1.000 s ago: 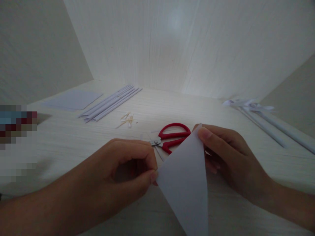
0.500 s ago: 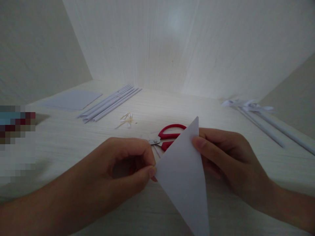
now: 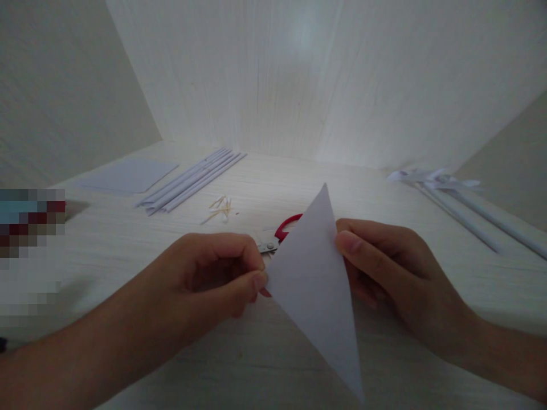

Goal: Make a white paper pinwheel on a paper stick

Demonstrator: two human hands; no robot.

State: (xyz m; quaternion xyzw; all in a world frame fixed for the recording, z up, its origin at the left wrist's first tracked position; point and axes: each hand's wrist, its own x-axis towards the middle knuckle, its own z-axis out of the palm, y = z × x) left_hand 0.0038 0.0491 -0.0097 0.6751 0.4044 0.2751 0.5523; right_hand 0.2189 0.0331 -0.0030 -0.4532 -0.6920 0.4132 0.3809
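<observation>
Between my hands a white sheet of paper [image 3: 311,279] is held up in a tilted, pointed shape, one corner up and another toward the bottom edge. My left hand [image 3: 226,279] pinches its left corner between thumb and forefinger. The thumb of my right hand [image 3: 384,267] presses on the right edge, with the other fingers behind the paper or curled under. Behind the sheet lie red-handled scissors [image 3: 290,222] on the table; most of their handles are hidden, while the metal pivot shows beside my left fingers.
Several rolled white paper sticks [image 3: 192,179] lie at back left, beside flat white paper [image 3: 128,173]. Small cotton swab pieces [image 3: 220,209] are scattered nearer the middle. At right, paper sticks with frilled ends [image 3: 461,208] rest near the wall. A pixelated patch covers the left edge.
The paper has shifted up and slightly left in my hands, its top corner now higher. It covers more of the scissors' handles. Both hands keep their hold.
</observation>
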